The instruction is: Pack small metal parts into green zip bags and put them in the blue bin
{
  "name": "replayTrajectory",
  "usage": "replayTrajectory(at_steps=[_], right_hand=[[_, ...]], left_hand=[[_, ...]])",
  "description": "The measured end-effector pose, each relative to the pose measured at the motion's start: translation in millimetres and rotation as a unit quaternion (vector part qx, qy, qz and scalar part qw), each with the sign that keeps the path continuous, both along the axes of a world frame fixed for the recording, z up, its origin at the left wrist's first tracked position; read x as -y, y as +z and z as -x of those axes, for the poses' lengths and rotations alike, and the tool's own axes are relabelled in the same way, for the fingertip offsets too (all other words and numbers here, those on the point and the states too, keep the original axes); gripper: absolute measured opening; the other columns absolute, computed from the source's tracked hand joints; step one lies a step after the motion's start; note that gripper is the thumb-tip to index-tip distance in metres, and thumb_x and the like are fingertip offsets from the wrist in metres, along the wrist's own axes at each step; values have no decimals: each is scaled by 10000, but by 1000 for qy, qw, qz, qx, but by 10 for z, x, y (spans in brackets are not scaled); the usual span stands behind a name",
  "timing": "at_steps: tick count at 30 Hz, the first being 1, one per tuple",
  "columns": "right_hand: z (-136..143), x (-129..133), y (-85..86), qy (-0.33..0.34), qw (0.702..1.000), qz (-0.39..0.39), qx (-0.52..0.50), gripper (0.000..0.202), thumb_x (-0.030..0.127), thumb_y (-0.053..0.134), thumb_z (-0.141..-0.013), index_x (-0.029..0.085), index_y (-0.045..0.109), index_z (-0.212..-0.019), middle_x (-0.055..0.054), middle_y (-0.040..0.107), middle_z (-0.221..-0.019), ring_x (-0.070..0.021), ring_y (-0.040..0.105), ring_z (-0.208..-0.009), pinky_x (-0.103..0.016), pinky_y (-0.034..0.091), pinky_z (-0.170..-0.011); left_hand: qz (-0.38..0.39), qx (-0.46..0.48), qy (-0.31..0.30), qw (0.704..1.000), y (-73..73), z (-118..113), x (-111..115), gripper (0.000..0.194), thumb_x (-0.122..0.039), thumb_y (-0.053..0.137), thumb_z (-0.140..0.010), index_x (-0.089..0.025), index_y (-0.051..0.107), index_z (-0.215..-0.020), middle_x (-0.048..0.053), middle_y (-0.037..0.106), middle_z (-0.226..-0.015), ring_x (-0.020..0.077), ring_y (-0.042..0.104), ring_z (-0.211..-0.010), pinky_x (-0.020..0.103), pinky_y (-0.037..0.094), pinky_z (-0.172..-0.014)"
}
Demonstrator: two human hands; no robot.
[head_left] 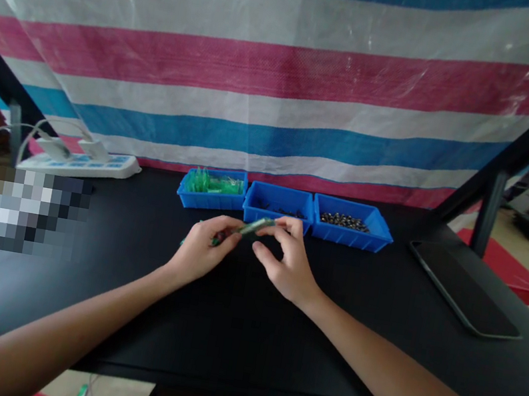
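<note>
My left hand (206, 246) pinches a slim green, partly clear piece (254, 226) between thumb and fingers, above the black table. A dark and green bit (218, 239) shows between the fingers of that hand, too small to name. My right hand (288, 256) has its fingertips on the right end of the green piece, its thumb held lower and apart. Just behind the hands stand three blue bins: the left bin (210, 202) holds green clear pieces, the middle bin (281, 195) some small dark parts, and the right bin (354, 237) many small shiny metal parts.
A white power strip (112, 166) with plugs and cables lies at the back left, near a pixelated patch. A dark phone (465, 290) lies at the right. A striped plastic sheet (284, 80) hangs behind the black table (231, 334), between slanted black frame bars.
</note>
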State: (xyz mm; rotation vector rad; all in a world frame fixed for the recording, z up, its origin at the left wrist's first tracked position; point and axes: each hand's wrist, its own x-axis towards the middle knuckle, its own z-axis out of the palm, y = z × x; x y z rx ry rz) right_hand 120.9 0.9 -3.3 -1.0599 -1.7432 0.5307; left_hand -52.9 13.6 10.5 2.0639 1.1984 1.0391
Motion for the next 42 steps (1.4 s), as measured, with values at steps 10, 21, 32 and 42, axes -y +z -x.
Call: replayTrajectory(at_steps=[10, 21, 32, 42], right_hand=[[37, -57, -39, 10, 975, 176, -138, 150, 309, 491, -804, 185, 531, -731, -1, 496, -719, -142, 493, -656, -282, 414, -622], [14, 0, -5, 55, 998, -2, 10, 219, 145, 449, -848, 194, 620, -977, -31, 521, -806, -150, 519, -748, -291, 435, -697], [20, 15, -66, 44, 998, -42, 29, 424, -6, 401, -761, 240, 649, -1001, -54, 403, -951, -143, 502, -789, -330, 472, -748], [54, 2, -53, 21, 997, 70, -14, 108, 171, 535, -777, 171, 606, -859, -51, 441, -920, -143, 519, -776, -269, 490, -597]], left_hand=[[-174, -123, -50, 976, -76, 3, 5, 219, -166, 488, -817, -188, 633, -980, 66, 568, -937, 171, 538, -874, 291, 456, -778], [140, 47, -37, 988, 9, 2, -29, 471, -435, 259, -896, -139, 619, -826, 49, 627, -806, 168, 556, -773, 278, 435, -701], [187, 63, -27, 980, 56, 15, -59, 185, -308, 499, -786, -147, 589, -787, -13, 548, -639, 116, 507, -603, 214, 405, -551], [-3, -47, 38, 998, 45, 77, -83, 214, -275, 464, -815, -185, 634, -908, 42, 666, -881, 173, 605, -789, 270, 463, -690]])
